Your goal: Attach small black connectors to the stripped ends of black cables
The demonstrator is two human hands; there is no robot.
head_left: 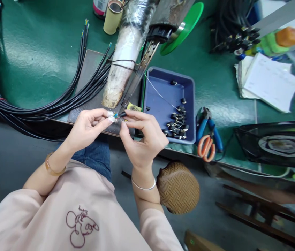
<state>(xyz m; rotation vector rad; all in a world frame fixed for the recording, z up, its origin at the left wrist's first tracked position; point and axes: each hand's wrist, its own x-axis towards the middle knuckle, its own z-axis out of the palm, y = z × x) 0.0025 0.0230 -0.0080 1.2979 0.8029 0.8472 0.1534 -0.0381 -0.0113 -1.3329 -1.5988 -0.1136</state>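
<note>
Above the table's front edge, my left hand (86, 127) pinches thin coloured wires (115, 115) between thumb and forefinger, with white coverings on those fingertips. My right hand (143, 136) is closed at its fingertips on a small black connector (122, 114), right beside the wire ends. Whether wires and connector touch is too small to tell. The perforated metal shaft of a soldering iron (143, 64) slants down, its tip close above my fingers. A yellow sponge (134, 107) lies just behind my right fingertips.
A blue tray (193, 101) holds several black connectors. Bundled black cables (58, 106) lie to the left. A plastic-wrapped tube (126, 52) hangs over the table beside a green spool (198, 15). Pliers (215, 134) and orange-handled scissors (206, 148) lie right of the tray. A stool (180, 188) stands below.
</note>
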